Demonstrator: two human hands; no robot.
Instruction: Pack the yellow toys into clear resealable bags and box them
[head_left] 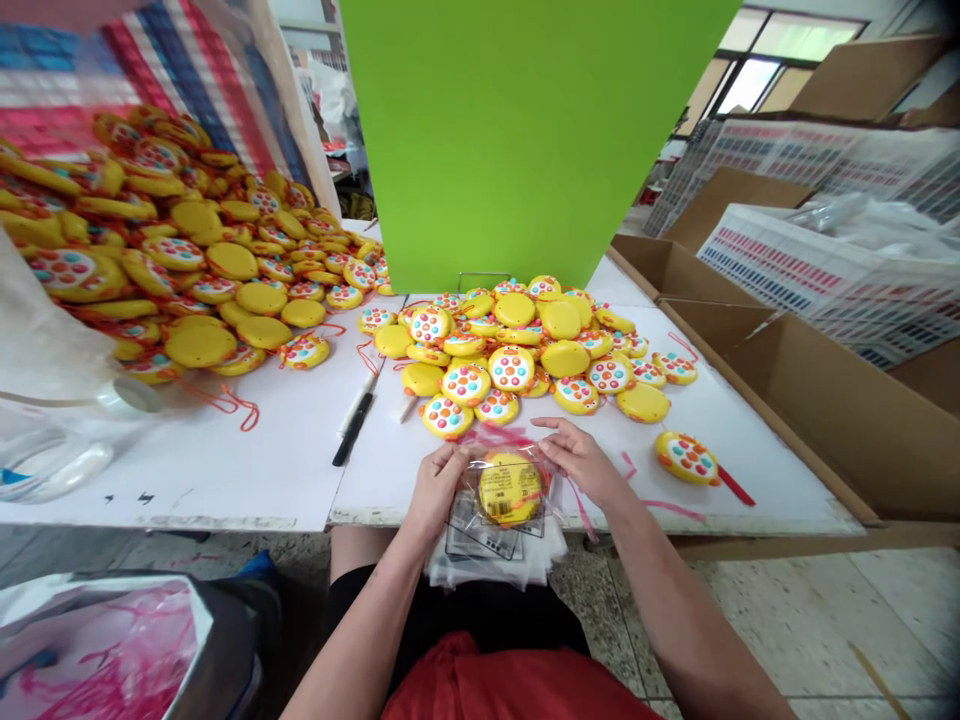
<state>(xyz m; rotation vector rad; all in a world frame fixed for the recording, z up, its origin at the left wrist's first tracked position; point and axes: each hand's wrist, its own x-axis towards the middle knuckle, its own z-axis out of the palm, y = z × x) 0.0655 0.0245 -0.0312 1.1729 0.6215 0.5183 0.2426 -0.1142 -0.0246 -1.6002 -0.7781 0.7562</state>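
The round yellow toy [499,478] is inside a clear plastic bag [470,500] at the table's [247,480] near edge, above stacked bags [544,558]. The left hand [436,488] pinches the bag's far left corner; the right hand [585,462] grips its far right corner, index finger extended. Beyond lie piled yellow toys [512,368], a black-capped pen [352,430] left, an open cardboard box [795,400] right
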